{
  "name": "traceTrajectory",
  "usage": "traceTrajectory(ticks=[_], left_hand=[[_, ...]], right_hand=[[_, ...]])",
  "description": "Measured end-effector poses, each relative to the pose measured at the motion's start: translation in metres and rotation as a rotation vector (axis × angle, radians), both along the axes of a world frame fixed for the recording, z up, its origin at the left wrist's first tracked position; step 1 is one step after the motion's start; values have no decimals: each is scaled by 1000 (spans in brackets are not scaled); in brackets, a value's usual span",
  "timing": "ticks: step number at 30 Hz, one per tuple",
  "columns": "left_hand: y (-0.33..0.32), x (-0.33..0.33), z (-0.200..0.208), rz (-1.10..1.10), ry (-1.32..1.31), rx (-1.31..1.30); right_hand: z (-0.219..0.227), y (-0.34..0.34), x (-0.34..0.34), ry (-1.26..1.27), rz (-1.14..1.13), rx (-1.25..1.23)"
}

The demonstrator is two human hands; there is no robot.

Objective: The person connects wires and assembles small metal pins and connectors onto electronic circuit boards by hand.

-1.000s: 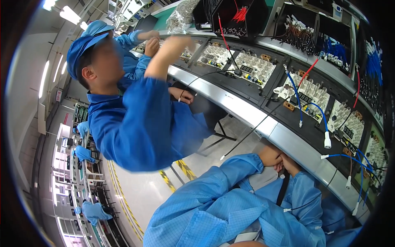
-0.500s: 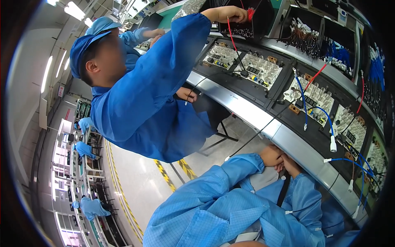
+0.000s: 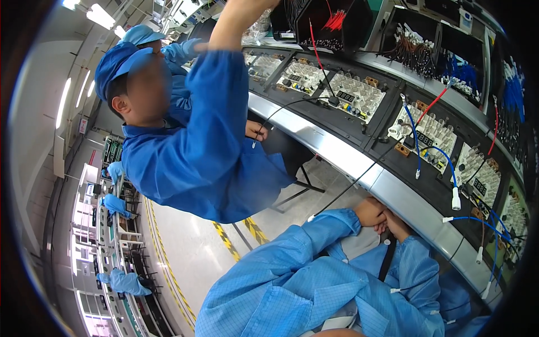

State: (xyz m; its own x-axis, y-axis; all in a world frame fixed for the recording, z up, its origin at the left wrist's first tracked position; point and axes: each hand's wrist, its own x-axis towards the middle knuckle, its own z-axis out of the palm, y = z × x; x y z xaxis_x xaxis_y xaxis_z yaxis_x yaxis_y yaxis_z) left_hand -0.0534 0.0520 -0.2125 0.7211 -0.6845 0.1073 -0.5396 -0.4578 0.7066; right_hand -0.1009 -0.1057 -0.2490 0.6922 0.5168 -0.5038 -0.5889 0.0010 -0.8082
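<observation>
My left hand (image 3: 370,212) and my right hand (image 3: 397,225) rest together in front of the bench's metal edge, in light blue checked sleeves. Their fingers are curled and pressed against each other, partly hidden, and I see nothing held. A dark strap (image 3: 387,259) hangs below them against my smock. Beyond the metal rail (image 3: 379,178), the nearest circuit board (image 3: 424,135) has clear domed parts, a small display and blue and red wires. A black cable (image 3: 348,186) crosses the rail and ends in a white connector (image 3: 311,218) close to my left sleeve.
On the left a co-worker in dark blue (image 3: 185,163) sits with one arm raised; another person (image 3: 143,35) is behind. More boards (image 3: 353,95) line the bench. Bins of red wires (image 3: 335,20), brown wires (image 3: 412,48) and blue wires (image 3: 460,70) stand at the back.
The co-worker's raised hand has left the red-wire bin and moved up and left, partly out of the picture. My own hands have not moved.
</observation>
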Motion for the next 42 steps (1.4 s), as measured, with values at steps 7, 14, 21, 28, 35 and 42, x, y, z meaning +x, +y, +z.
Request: traceTrajectory(ticks=[7, 14, 21, 28, 35, 42], left_hand=[[2, 2, -7, 13, -1, -15], [4, 2, -9, 23, 26, 2], [7, 6, -6, 26, 40, -4], [9, 7, 2, 27, 77, 25], [13, 10, 5, 21, 117, 32], [21, 10, 1, 26, 135, 35]], right_hand=[[-4, 3, 2, -32, -20, 18], [-19, 4, 0, -36, -52, 2], [-7, 8, 7, -48, -56, -2], [-18, 12, 6, -60, -88, -19], [-37, 15, 5, -67, -100, -44], [-55, 20, 6, -99, -103, -40]])
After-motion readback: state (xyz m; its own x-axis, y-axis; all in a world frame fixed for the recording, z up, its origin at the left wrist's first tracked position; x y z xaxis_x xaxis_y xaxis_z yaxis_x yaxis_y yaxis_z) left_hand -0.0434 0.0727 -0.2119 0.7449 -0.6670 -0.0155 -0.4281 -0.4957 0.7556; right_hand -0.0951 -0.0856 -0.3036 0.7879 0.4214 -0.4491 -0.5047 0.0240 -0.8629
